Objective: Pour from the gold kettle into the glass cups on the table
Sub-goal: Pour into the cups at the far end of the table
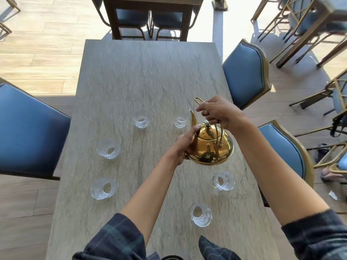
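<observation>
Centre right of frame: gold kettle (210, 147), polished, round-bellied, thin curved spout, knobbed lid.
Right hand (219, 113): gripping the wire handle.
Left hand (185, 145): cupping the kettle's side.

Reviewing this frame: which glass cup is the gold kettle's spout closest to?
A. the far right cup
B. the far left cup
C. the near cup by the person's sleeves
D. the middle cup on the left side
A: the gold kettle, held off the table by the right hand on its handle and steadied by the left hand, points its spout right beside the far right cup.
</observation>
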The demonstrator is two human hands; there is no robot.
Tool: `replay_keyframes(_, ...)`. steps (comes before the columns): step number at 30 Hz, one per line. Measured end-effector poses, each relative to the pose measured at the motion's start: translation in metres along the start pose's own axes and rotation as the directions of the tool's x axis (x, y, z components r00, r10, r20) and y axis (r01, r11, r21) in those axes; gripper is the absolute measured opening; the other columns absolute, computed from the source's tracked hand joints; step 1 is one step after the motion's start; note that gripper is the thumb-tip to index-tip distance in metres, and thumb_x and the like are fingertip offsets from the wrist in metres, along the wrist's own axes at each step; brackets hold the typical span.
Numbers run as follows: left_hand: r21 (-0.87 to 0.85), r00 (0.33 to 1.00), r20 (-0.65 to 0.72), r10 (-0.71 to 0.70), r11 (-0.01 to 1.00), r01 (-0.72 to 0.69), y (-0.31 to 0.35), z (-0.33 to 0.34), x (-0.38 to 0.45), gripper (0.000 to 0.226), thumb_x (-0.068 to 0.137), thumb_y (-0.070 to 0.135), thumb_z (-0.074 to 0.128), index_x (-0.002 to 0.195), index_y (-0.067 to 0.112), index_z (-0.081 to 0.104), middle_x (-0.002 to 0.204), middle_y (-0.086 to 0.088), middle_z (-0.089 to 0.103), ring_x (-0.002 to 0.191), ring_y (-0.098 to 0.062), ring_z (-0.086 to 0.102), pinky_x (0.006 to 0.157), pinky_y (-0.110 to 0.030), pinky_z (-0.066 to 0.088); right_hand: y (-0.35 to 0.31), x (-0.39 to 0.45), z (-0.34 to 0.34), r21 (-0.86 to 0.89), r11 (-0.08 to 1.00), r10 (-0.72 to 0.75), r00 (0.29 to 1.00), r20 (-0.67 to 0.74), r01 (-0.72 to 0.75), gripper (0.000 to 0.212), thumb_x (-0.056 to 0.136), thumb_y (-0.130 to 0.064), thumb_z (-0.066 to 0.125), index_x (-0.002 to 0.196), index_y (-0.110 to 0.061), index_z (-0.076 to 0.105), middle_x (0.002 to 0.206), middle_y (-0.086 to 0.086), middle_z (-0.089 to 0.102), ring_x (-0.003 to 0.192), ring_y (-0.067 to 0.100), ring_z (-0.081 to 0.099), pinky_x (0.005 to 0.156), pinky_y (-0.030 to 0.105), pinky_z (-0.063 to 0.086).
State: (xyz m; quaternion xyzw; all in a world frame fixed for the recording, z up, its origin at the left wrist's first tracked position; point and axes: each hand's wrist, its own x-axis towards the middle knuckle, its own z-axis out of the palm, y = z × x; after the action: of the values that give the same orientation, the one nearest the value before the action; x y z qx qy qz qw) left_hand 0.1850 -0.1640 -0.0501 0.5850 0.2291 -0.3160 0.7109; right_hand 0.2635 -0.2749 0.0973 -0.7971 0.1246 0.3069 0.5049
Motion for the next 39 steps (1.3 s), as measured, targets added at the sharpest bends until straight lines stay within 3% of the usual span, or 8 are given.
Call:
replay_keyframes(6,-0.011,1.000,-0.006,-0.001,1.000,0.001,0.0023,0.0019,-0.0007,0.080,0.090,0.082,0.070,0.138,0.019,0.075,0.121,-0.010,0.086,0.112,-0.034,0.082,0.098,-0.051,0.066,-0.0053,-0.0055,-0.0010,-0.001,1.000,-0.004,1.000,-0.009,0.004,0.020,0.102,-0.009,0.051,0.108,0.006,0.064,0.062,0.002,0.048,0.044,0.007,0.039,0.033,0.015,0.030)
replay_keyframes(10,-0.016,1.000,0.010,0.002,1.000,-0.001,0.0020,0.0031,-0.0008,0.079,0.090,0.082,0.070,0.137,0.019,0.075,0.121,-0.011,0.086,0.114,-0.035,0.082,0.103,-0.054,0.065,-0.0071,-0.0070,-0.0013,0.014,1.000,0.001,1.000,-0.003,-0.001,0.019,0.103,-0.010,0.050,0.107,0.004,0.063,0.062,0.002,0.048,0.045,0.007,0.039,0.033,0.015,0.030)
replay_keyframes(16,-0.036,1.000,0.027,0.003,0.999,-0.002,0.0022,0.0035,-0.0021,0.079,0.092,0.081,0.069,0.139,0.018,0.074,0.121,-0.011,0.086,0.112,-0.034,0.082,0.088,-0.044,0.065,-0.0046,-0.0066,-0.0027,-0.015,1.000,-0.017,1.000,-0.022,0.016,0.025,0.102,-0.010,0.051,0.111,0.010,0.064,0.063,0.003,0.050,0.043,0.007,0.042,0.034,0.016,0.032)
replay_keyframes(19,-0.040,1.000,0.028,0.006,0.999,-0.005,0.0009,0.0049,-0.0013,0.077,0.092,0.081,0.070,0.139,0.020,0.074,0.121,-0.011,0.086,0.112,-0.035,0.082,0.094,-0.048,0.067,-0.0036,-0.0051,-0.0026,-0.022,1.000,-0.017,1.000,-0.023,0.017,0.022,0.101,-0.009,0.053,0.109,0.009,0.064,0.063,0.002,0.050,0.042,0.006,0.042,0.034,0.016,0.032)
replay_keyframes(24,-0.045,0.999,0.032,0.021,0.999,-0.019,-0.0011,0.0069,-0.0011,0.085,0.075,0.088,0.073,0.131,0.025,0.078,0.120,-0.009,0.087,0.115,-0.036,0.082,0.109,-0.059,0.062,-0.0030,-0.0045,-0.0020,-0.020,1.000,-0.008,1.000,-0.025,0.007,0.017,0.099,-0.008,0.056,0.107,0.005,0.065,0.063,0.003,0.050,0.044,0.007,0.041,0.034,0.016,0.031)
replay_keyframes(31,-0.044,0.999,0.033,0.016,0.999,-0.015,0.0002,0.0081,-0.0009,0.093,0.069,0.091,0.073,0.133,0.023,0.078,0.119,-0.008,0.087,0.115,-0.035,0.082,0.112,-0.061,0.059,-0.0031,-0.0027,-0.0044,-0.053,0.998,-0.017,0.999,-0.032,0.016,0.022,0.100,-0.010,0.056,0.111,0.008,0.065,0.065,0.003,0.052,0.044,0.007,0.042,0.034,0.017,0.033)
replay_keyframes(35,-0.041,1.000,0.021,0.015,0.999,-0.014,0.0005,0.0076,-0.0003,0.077,0.088,0.084,0.071,0.133,0.021,0.078,0.118,-0.009,0.087,0.115,-0.035,0.082,0.111,-0.061,0.060,-0.0035,-0.0022,-0.0054,-0.060,0.998,-0.018,0.999,-0.035,0.016,0.022,0.100,-0.010,0.055,0.110,0.007,0.065,0.065,0.003,0.051,0.044,0.006,0.041,0.034,0.017,0.032)
replay_keyframes(39,-0.042,0.999,0.030,0.017,0.999,-0.015,0.0005,0.0082,-0.0008,0.092,0.071,0.091,0.073,0.133,0.023,0.078,0.119,-0.009,0.087,0.116,-0.036,0.082,0.111,-0.063,0.059,-0.0040,-0.0021,-0.0050,-0.064,0.998,-0.017,0.999,-0.031,0.015,0.022,0.100,-0.009,0.054,0.110,0.007,0.066,0.065,0.003,0.051,0.045,0.006,0.042,0.035,0.017,0.032)
